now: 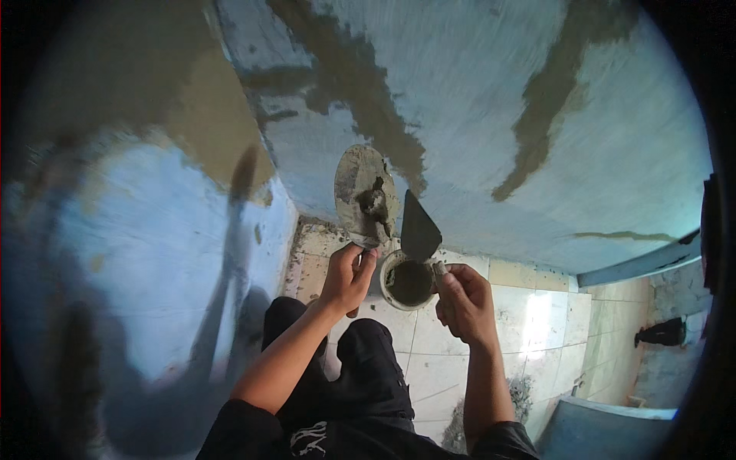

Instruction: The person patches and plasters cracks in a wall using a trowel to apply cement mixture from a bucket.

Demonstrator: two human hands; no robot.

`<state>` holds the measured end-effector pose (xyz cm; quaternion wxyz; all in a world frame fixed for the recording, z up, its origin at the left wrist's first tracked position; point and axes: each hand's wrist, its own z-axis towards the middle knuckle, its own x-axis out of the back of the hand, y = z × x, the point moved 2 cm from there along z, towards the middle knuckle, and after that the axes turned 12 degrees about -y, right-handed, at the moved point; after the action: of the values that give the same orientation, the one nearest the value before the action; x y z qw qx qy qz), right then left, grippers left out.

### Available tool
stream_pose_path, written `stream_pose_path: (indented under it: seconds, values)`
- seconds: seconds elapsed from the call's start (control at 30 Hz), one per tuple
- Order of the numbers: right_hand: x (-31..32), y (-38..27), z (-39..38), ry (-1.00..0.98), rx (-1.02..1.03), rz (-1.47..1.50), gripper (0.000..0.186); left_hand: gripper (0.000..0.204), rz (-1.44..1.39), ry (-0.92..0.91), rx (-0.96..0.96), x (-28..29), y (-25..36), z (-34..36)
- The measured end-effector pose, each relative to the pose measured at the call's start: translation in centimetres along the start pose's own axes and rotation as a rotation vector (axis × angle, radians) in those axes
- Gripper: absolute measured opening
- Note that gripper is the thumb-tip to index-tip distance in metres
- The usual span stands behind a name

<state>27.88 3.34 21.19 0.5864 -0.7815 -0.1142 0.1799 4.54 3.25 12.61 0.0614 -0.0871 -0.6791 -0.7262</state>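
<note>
My left hand (349, 280) is closed round the handle of an oval, mortar-smeared plate (353, 180), raised in front of the wall. A lump of wet grey mortar (374, 202) clings to the right part of its face. My right hand (466, 303) grips a pointed trowel (420, 228) by its handle, the dark blade tip pointing up and away from me. Blade and plate are close together but look apart. Below the trowel a round bucket (404, 307) stands on the floor, with grey mortar (412, 284) inside.
Ahead, a pale blue wall (460, 115) carries brown-grey mortar strips; another wall (169, 253) rises at my left, partly coated. White tiles (441, 360) cover the floor, with grey debris (521, 395) near my right arm. A dark item (663, 333) lies far right, beyond a blue-grey object (602, 433).
</note>
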Motion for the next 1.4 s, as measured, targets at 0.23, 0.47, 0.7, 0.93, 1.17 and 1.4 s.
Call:
stream_pose_path:
  seconds: [0.23,0.47,0.7,0.93,1.17,1.4]
  values:
    - [-4.9,-13.5,-4.8,-0.015,-0.031,-0.048,0.03,0.016,0.145,0.027,-0.088,3.9,17.3,-3.2]
    - [-7.2,-22.3,-11.7,-0.068,-0.082,-0.009,0.032,0.015,0.239,0.053,-0.139,4.5,29.4,-7.2]
    - [-8.8,-21.5,-16.4,-0.199,-0.077,0.291,0.031,0.016,0.584,-0.07,-0.071,4.4,35.9,-11.6]
    - [-12.9,-20.1,-15.6,-0.374,-0.142,0.663,0.028,0.012,0.589,-0.041,0.098,3.7,35.0,-14.0]
    - [-15.8,-20.5,-11.2,-0.522,-0.174,0.671,0.043,0.014,0.614,0.103,0.092,8.5,33.5,-14.0]
    - [-17.7,-21.2,-3.7,-0.453,-0.084,0.501,0.039,0.012,0.447,0.18,0.104,15.6,30.8,-14.4]
